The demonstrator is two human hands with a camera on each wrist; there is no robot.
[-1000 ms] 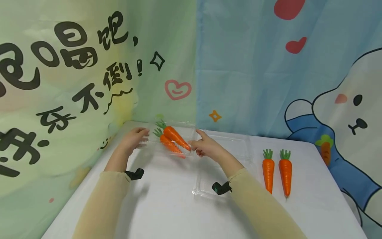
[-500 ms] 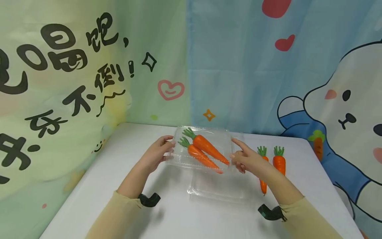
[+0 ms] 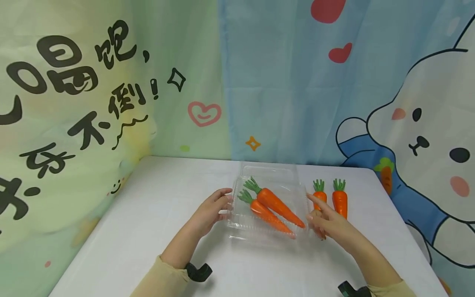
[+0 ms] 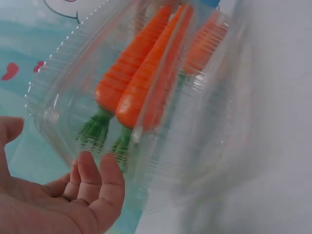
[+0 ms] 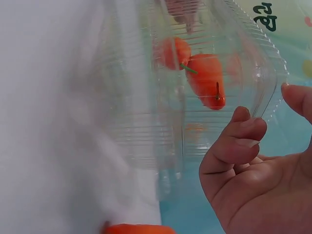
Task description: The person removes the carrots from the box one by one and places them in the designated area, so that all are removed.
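Note:
A clear plastic box (image 3: pixel 241 220) with two orange carrots (image 3: pixel 276 206) lying in it is held level above the table in the head view. My left hand (image 3: pixel 211 212) grips its left end; in the left wrist view the fingers (image 4: pixel 90 178) are under the edge, by the green carrot tops. The right hand (image 3: pixel 330 220) holds the opposite end, its thumb near the rim in the right wrist view, where the carrot tips (image 5: pixel 209 80) show through the plastic. Another clear plastic container (image 3: pixel 269 171) lies beneath and behind, mostly covered by the held box.
Two more carrots stand out on the white table (image 3: pixel 163 231) at the right: one (image 3: pixel 319 194) partly behind my right hand, the other (image 3: pixel 340 200) beside it. A printed curtain (image 3: pixel 274 90) hangs along the back edge of the table.
Both hands have carried the box with two carrots from the back left toward the right and nearer, over the other clear container. The head view has turned slightly right.

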